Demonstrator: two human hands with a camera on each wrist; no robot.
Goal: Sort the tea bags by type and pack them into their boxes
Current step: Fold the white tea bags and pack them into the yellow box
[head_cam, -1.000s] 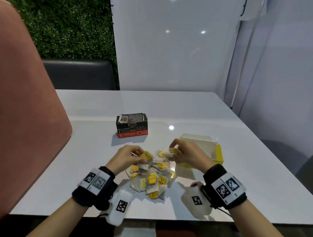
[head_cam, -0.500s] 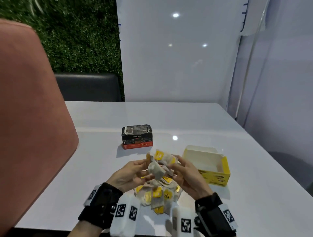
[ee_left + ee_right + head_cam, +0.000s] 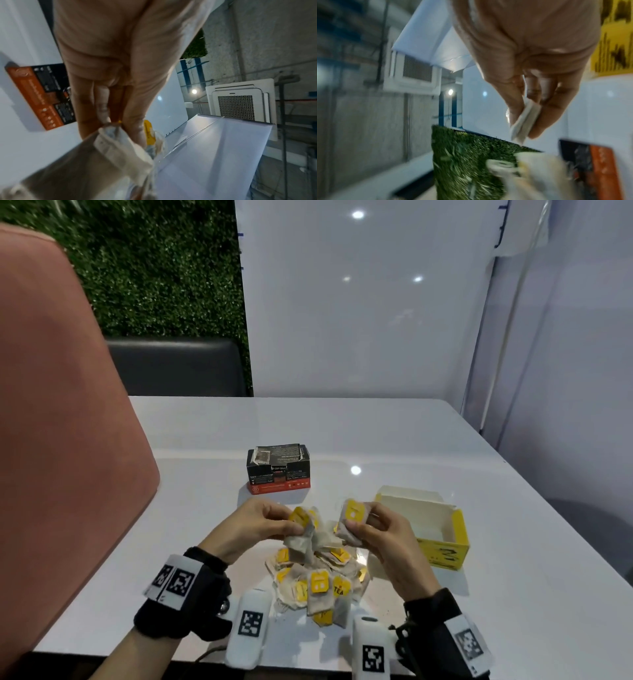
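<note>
A heap of tea bags (image 3: 318, 583) with yellow tags lies on the white table (image 3: 205, 508) near its front edge. Above the heap my left hand (image 3: 260, 525) pinches a small bunch of yellow-tagged tea bags (image 3: 303, 530), seen close up as bags (image 3: 120, 146) in the left wrist view. My right hand (image 3: 380, 532) pinches a thin stack of yellow-tagged tea bags (image 3: 352, 517), whose edges (image 3: 524, 121) show between thumb and fingers. The open yellow box (image 3: 435, 525) stands just right of my right hand. The black and red box (image 3: 278, 469) stands behind the hands, its top open.
A pink chair back (image 3: 61, 440) rises at the left of the table. A dark seat (image 3: 174, 366) and a green hedge wall (image 3: 154, 268) lie behind the far edge. White panels (image 3: 359, 302) close off the back and right.
Both hands rose from the heap with tea bags. They held one bunch together half a second ago; now they have drawn apart, each with its own bags.
</note>
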